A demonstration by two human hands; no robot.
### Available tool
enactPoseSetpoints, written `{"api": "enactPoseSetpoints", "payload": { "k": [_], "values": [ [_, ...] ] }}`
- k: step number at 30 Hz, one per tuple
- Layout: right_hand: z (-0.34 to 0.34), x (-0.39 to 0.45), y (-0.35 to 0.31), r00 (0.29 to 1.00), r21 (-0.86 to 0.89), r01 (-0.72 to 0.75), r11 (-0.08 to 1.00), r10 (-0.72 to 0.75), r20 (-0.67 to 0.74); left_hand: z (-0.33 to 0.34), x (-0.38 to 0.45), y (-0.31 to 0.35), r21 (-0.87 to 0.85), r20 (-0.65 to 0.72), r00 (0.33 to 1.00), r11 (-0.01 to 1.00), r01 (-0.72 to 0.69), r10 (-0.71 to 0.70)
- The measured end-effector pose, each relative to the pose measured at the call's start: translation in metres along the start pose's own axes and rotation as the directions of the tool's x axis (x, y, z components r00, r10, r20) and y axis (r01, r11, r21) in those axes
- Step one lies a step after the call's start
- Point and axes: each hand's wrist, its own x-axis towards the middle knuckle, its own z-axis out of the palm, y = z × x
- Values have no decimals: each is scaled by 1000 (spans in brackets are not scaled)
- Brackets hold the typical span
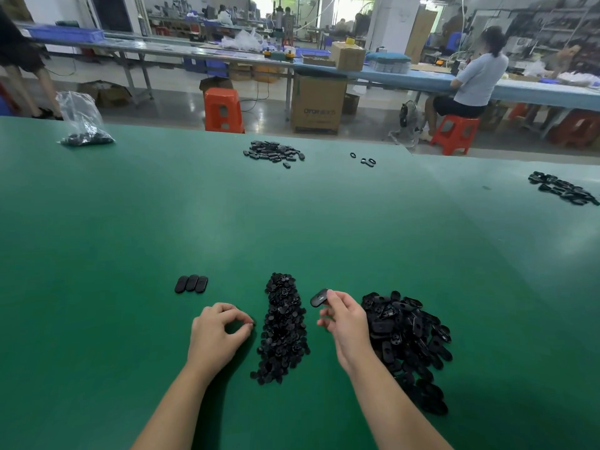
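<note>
My right hand (344, 316) pinches a black oval plastic shell (319, 298) between thumb and fingers, held just above the green table (292, 222). My left hand (217, 332) rests on the table with thumb and forefinger pinched together at a tiny black piece (253, 324) by the edge of a long heap of small black parts (284, 329). To the right of my right hand lies a bigger heap of black oval shells (409, 345). Three black oval pieces (191, 283) lie side by side ahead of my left hand.
Farther off on the table are a pile of black parts (274, 151), a few loose rings (365, 160), another pile at the right (563, 188) and a clear bag of parts (82, 125). Beyond the table edge stand orange stools (223, 110), a cardboard box (318, 103) and seated workers.
</note>
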Motion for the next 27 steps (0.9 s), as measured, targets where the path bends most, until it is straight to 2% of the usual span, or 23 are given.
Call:
{"api": "enactPoseSetpoints", "payload": {
  "k": [3, 6, 11, 20, 27],
  "values": [
    [0, -1, 0, 1000, 93, -16, 996, 13, 23, 0, -1, 0, -112, -37, 998, 993, 43, -47],
    [0, -2, 1, 1000, 96, -3, 995, 2, 8, 0, -2, -1, -173, -65, 990, 979, 112, -125],
    [-3, -1, 3, 1000, 104, 27, 994, -27, -5, 0, -1, -1, -224, -76, 986, 966, 130, -150],
    [0, 2, 16, 992, -65, 101, 993, -106, -75, -3, 0, 6, -401, -65, 973, 899, 178, -222],
    [5, 0, 34, 988, -155, 115, 981, -129, -82, -2, 4, 3, -406, -37, 966, 887, 221, -257]
  ]
}}
